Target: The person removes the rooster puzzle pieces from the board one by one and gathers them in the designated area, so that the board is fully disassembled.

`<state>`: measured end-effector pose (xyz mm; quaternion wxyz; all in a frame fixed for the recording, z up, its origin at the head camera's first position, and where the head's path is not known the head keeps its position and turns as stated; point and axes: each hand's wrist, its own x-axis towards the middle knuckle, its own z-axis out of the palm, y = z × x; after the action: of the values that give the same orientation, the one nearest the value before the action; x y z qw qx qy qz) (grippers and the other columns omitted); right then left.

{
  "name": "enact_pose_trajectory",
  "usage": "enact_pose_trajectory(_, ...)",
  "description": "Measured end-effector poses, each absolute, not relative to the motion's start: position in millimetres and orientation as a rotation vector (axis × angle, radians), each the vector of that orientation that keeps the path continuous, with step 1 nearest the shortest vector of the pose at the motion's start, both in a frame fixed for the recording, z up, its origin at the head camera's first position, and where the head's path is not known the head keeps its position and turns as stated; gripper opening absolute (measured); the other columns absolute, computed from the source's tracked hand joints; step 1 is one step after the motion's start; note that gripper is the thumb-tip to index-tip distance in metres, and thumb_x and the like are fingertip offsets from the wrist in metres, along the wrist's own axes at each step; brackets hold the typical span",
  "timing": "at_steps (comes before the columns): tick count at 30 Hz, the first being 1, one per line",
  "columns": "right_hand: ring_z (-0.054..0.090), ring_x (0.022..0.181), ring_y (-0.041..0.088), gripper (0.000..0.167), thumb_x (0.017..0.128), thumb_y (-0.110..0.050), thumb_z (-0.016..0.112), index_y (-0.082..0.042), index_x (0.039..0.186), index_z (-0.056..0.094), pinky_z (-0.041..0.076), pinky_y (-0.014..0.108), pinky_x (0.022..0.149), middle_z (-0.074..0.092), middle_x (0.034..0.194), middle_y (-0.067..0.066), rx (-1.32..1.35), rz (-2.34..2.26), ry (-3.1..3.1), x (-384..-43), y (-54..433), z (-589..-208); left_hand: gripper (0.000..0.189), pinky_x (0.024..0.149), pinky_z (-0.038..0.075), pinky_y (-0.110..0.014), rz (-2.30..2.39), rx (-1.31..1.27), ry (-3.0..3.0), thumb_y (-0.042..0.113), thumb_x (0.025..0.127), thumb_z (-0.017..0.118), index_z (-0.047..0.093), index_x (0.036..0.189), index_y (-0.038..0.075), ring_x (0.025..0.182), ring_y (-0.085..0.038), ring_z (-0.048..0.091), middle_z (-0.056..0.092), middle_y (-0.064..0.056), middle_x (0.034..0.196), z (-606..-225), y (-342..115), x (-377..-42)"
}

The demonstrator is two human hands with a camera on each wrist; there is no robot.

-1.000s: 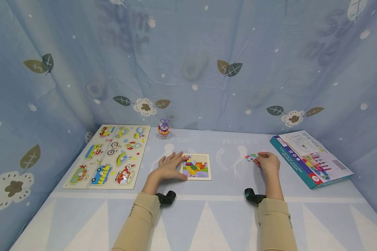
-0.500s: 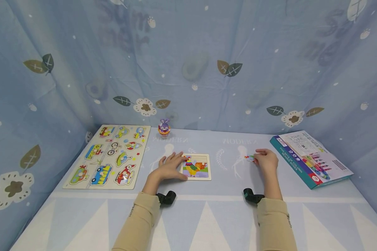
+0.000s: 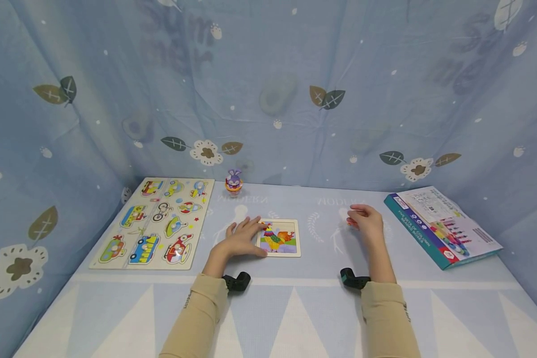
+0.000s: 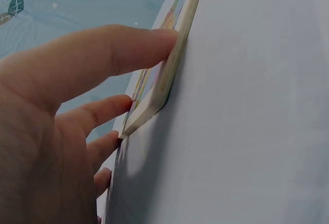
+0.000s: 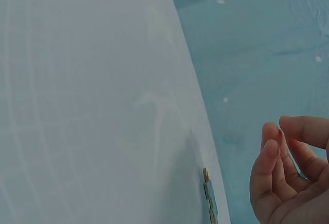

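A small framed rooster puzzle (image 3: 277, 241) lies mid-table. My left hand (image 3: 241, 243) rests at its left edge, thumb on the near side and spread fingers at the far side. In the left wrist view the thumb (image 4: 123, 49) touches the frame (image 4: 154, 98). My right hand (image 3: 367, 223) is raised off the table, thumb and fingertips together, pinching what seems to be a thin puzzle piece, mostly hidden by the fingers. Several loose puzzle pieces (image 5: 209, 198) lie on the table below the right hand (image 5: 288, 178), apart from it; in the head view it nearly covers them.
A vehicle peg puzzle board (image 3: 154, 223) lies at the left. A purple rabbit figurine (image 3: 234, 183) stands at the back. A flat box of beads (image 3: 443, 226) lies at the right. The patterned curtain (image 3: 268, 99) hangs behind the table.
My right hand has risen and moved left over the loose pieces, and a green part seen there earlier no longer shows. My left hand and the rooster puzzle have stayed in place.
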<state>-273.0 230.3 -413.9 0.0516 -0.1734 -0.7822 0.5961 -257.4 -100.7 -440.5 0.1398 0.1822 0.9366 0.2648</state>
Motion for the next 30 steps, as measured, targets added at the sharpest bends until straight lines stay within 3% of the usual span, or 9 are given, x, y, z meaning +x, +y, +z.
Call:
enact_pose_trajectory(11, 0.060, 0.065, 0.001, 0.033, 0.090, -0.013, 0.058, 0.004, 0.118, 0.054, 0.050, 0.013, 0.065, 0.057, 0.091, 0.007, -0.356, 1.814, -2.431, -272.7, 213.4, -413.0, 0.078, 0.107, 0.002, -0.057, 0.787, 0.523, 2.706, 0.037, 0.067, 0.074, 0.044, 0.137, 0.020, 0.141, -0.029, 0.010, 0.022, -0.003, 0.153, -439.2, -99.7, -257.9)
enact_pose_trajectory(17, 0.060, 0.064, 0.002, 0.030, 0.090, -0.013, 0.058, 0.003, 0.116, 0.056, 0.050, 0.013, 0.063, 0.058, 0.089, 0.007, -0.315, 1.794, -2.475, -275.1, 203.9, -417.0, 0.085, 0.107, 0.002, -0.056, 0.762, 0.516, 2.708, 0.039, 0.068, 0.073, 0.035, 0.143, 0.024, 0.141, -0.028, 0.009, 0.021, -0.003, 0.153, -438.6, -99.6, -257.5)
enact_pose_trajectory(23, 0.060, 0.063, 0.002, 0.029, 0.089, -0.009, 0.059, 0.006, 0.113, 0.057, 0.049, 0.014, 0.062, 0.059, 0.087, 0.007, -0.253, 1.817, -2.473, -275.1, 193.8, -418.4, 0.090, 0.107, 0.004, -0.058, 0.789, 0.524, 2.717, 0.040, 0.069, 0.072, 0.029, 0.146, 0.020, 0.141, -0.033, 0.008, 0.016, -0.008, 0.154, -436.7, -100.4, -256.9)
enact_pose_trajectory(30, 0.059, 0.064, 0.001, 0.028, 0.089, -0.010, 0.059, 0.004, 0.113, 0.057, 0.049, 0.014, 0.062, 0.058, 0.088, 0.007, -0.247, 1.804, -2.496, -273.4, 186.1, -416.9, 0.093, 0.103, -0.009, -0.064, 0.773, 0.468, 2.745, 0.046, 0.069, 0.071, 0.029, 0.146, 0.015, 0.140, -0.037, -0.001, 0.014, -0.013, 0.154, -434.1, -103.6, -256.2)
